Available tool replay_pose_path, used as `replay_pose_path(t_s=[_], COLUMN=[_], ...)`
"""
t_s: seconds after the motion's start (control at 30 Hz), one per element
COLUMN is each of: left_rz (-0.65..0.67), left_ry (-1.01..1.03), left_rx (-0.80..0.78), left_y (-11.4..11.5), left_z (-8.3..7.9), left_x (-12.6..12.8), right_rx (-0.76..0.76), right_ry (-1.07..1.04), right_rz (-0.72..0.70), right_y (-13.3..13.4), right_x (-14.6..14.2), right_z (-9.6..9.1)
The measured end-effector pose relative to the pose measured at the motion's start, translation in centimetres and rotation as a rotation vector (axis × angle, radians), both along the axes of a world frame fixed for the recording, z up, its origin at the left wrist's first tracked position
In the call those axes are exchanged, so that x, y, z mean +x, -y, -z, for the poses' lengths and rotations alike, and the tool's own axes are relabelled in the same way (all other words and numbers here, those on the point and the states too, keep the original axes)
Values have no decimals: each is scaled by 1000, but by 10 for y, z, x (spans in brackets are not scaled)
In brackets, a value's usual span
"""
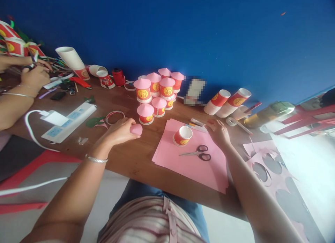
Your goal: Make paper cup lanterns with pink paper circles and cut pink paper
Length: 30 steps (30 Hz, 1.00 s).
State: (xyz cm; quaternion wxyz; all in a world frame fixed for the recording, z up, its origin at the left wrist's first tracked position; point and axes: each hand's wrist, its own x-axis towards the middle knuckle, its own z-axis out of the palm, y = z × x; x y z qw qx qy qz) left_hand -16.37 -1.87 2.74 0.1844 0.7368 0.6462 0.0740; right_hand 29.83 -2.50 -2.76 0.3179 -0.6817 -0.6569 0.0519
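My left hand [122, 130] is closed on a small pink paper cone [136, 130], pinched at its left edge just above the table. At the right, my right hand [219, 134] rests with its fingers stretched out beside the upper corner of a pink paper stack [170, 159]. Near its fingertips lie a white tube [197, 122] and a yellow-tipped stick. A red paper cup [182, 135] with a gold emblem stands on the stack, its white opening facing up. Black-handled scissors [199, 153] lie beside it. Several red cups with pink cone roofs [145, 113] stand grouped and stacked behind.
A white power strip [69, 122] with a plugged charger lies left. Another person's hands [34, 75] work at the far left. Stacked paper cups [237, 101], a tape roll [231, 121] and a gold bottle [269, 114] stand right. Cut pink sheets [272, 166] lie at the right edge.
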Motion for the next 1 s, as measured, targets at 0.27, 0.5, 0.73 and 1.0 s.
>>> replay_pose_path(t_s=[0.27,0.5,0.73,1.0], left_rz=[9,-78,-125,101], left_ry=[34,344,847,1273], left_rx=[45,107,48,65], left_y=[6,11,22,33], left_z=[7,4,3,-34], left_x=[-10,-7,7,73], right_rx=[23,37,89,-90], right_ry=[-19,-81,-284,-664], right_rz=[-26,-37,-114,-191], right_y=[16,32,60,79], right_x=[-3,-13,-42,-69], right_z=[-3,-21,-51,-68])
